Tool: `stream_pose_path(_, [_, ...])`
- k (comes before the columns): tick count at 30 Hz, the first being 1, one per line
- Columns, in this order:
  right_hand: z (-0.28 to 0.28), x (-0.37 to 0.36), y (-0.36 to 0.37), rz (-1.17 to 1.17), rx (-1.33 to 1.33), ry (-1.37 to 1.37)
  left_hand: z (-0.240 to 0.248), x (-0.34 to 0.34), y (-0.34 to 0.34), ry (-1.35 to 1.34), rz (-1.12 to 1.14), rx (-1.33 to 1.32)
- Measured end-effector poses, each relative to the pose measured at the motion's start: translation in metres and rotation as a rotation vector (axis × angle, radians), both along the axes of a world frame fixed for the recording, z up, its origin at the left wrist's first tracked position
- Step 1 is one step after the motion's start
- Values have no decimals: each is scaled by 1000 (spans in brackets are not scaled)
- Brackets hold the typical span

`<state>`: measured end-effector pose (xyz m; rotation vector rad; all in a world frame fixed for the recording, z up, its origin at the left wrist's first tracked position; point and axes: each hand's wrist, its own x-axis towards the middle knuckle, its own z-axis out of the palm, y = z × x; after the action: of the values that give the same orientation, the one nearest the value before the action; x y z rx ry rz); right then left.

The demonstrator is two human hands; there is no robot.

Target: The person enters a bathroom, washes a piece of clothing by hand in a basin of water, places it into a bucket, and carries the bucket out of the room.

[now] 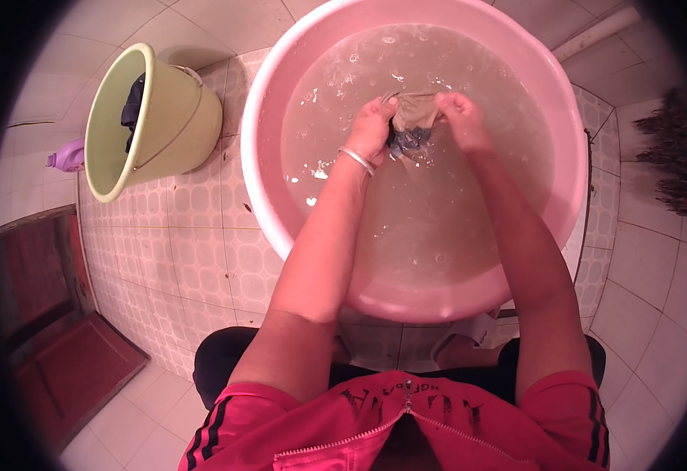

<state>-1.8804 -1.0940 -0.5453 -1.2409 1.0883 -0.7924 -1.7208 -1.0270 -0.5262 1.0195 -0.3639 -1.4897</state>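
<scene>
A large pink basin (260, 173) of cloudy grey water with scattered bubbles stands in front of me. Over its middle, a small wet cloth (417, 111), beige with a dark blue-grey patch, is stretched between my hands. Its lower part meets the water, and I cannot tell what kind of garment it is. My left hand (372, 127), with a silver bangle at the wrist, pinches the cloth's left edge. The fingers of my right hand (463, 119) are closed on its upper right corner.
A pale green bucket (179, 118) with dark cloth inside stands at the left. Beyond it is a purple bottle (67, 157). Patterned tiles (202, 263) cover the floor. At the lower left is a reddish-brown door (84, 377). A dark bristly bundle (677, 153) is by the right wall.
</scene>
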Motion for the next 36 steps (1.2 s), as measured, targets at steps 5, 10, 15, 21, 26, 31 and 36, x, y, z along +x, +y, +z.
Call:
stream_pose_path(5, [-2, -3, -6, 8, 197, -303, 8, 6, 6, 12, -54, -33])
stream_pose_path(10, [4, -4, 0, -15, 261, -272, 18, -6, 7, 92, -48, 82])
stream_pose_path(15, [0, -6, 0, 22, 298, -349, 8, -9, 4, 264, -61, 75])
stream_pose_path(21, [4, 5, 7, 14, 358, -292, 0, -15, -4, 133, 140, 104])
stream_pose_path(26, [19, 24, 25, 51, 357, -369, 7, -8, -5, 161, 165, 111])
stream_pose_path(31, [5, 31, 24, -61, 158, 17, 12, -14, -3, 5, 106, 152])
stream_pose_path(36, [1, 22, 25, 124, -162, 339, 11, -8, -5, 37, 145, 63])
